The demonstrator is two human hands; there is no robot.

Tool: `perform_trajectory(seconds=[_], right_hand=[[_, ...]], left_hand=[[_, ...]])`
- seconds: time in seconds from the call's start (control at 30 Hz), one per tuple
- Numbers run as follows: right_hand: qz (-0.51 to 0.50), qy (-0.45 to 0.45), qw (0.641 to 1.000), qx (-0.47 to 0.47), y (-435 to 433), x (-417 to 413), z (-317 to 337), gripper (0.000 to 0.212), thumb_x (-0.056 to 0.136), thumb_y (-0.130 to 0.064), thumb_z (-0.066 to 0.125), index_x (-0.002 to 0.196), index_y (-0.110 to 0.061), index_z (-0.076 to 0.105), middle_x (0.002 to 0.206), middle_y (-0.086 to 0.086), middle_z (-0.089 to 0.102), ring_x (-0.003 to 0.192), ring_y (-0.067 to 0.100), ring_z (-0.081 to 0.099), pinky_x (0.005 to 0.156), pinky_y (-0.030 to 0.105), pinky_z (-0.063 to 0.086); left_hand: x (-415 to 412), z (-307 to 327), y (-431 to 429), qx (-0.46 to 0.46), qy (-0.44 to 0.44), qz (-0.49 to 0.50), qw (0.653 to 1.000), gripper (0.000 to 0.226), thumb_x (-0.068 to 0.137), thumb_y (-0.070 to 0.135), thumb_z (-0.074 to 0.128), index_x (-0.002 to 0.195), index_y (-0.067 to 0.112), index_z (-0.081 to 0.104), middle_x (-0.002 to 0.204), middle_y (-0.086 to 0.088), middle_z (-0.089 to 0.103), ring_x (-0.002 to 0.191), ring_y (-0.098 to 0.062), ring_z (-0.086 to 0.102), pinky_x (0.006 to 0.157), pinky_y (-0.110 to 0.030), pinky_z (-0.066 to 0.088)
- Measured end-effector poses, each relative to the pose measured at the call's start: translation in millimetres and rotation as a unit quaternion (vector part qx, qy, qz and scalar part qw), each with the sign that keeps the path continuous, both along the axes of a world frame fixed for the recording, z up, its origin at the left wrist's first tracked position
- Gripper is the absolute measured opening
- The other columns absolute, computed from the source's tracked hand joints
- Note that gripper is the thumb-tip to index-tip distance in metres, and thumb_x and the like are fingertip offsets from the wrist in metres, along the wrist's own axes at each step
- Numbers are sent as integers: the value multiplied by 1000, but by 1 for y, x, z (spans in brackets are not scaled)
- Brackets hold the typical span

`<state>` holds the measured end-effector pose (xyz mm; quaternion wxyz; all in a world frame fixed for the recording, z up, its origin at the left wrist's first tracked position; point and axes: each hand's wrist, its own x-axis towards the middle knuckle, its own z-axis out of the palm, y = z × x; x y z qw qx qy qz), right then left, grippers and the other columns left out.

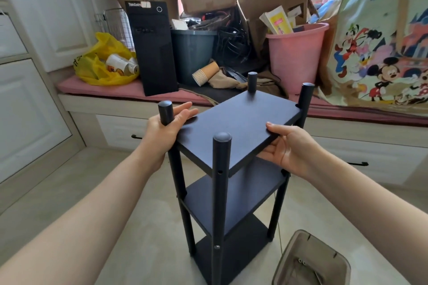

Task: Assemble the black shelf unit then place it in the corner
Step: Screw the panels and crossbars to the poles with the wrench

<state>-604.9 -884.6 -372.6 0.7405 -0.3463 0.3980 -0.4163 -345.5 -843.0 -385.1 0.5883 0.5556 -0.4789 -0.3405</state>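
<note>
A: How far along is the job judged to be, as shown from the head camera?

B: The black shelf unit (240, 192) is seen built up: three boards are carried between four posts, each post capped at the top. One small hole is noticed in the near post (221, 203) just below the top board (240, 120), so a fixing there may be left to do. That is only a judgement.

A: And the placing?

B: It is judged not yet done. The unit is stood on the floor (139, 215), in front of the window seat (347, 113), and no corner is seen around it.

A: How are the hands set?

B: The left hand (166, 127) is laid with straight fingers (185, 111) on the top board beside the far-left post; its thumb is hidden and no closed hold is seen. The right hand (289, 148) is clamped on the board's right edge, thumb above and fingers below.

A: Which way is the unit pointed?

B: Its long axis is held upright, posts vertical. The boards' longer side is run from near left to far right.
</note>
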Motion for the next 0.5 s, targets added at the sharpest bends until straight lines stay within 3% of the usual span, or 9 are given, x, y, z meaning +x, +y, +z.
perform_trajectory(seconds=[0.13,0.2,0.3,0.43,0.5], right_hand=[[-18,28,999,-15,-15,15,7,19,100,-18,53,115,-6,56,82,13,76,71,27,75,52,38,60],[-29,46,998,-18,-20,28,5,20,101,-21,53,113,-6,57,83,13,75,69,26,74,53,35,59],[-35,71,997,-16,-23,47,1,30,102,-25,52,122,-3,56,101,15,72,79,27,70,61,36,56],[-41,87,995,-4,-24,57,2,40,102,-29,51,131,-1,54,123,17,67,95,29,68,68,37,55],[-39,84,996,4,-22,57,2,41,103,-30,50,133,-3,54,123,16,68,98,30,67,72,38,55]], left_hand=[[-6,-4,10,-35,34,82,995,25,93,32,73,116,21,76,100,34,72,98,11,66,89,-18,47],[-9,-8,17,-43,57,132,989,23,91,33,76,113,27,75,100,24,75,98,6,69,90,-19,50],[-13,-13,29,-60,78,183,978,10,93,32,74,102,36,73,105,16,74,105,-4,70,96,-26,53],[-14,-6,43,-41,66,160,984,14,92,33,74,105,28,75,107,11,75,106,-7,69,92,-23,52],[-8,-3,49,-23,64,106,992,35,83,43,77,110,22,75,110,6,75,108,-12,69,96,-28,50]])
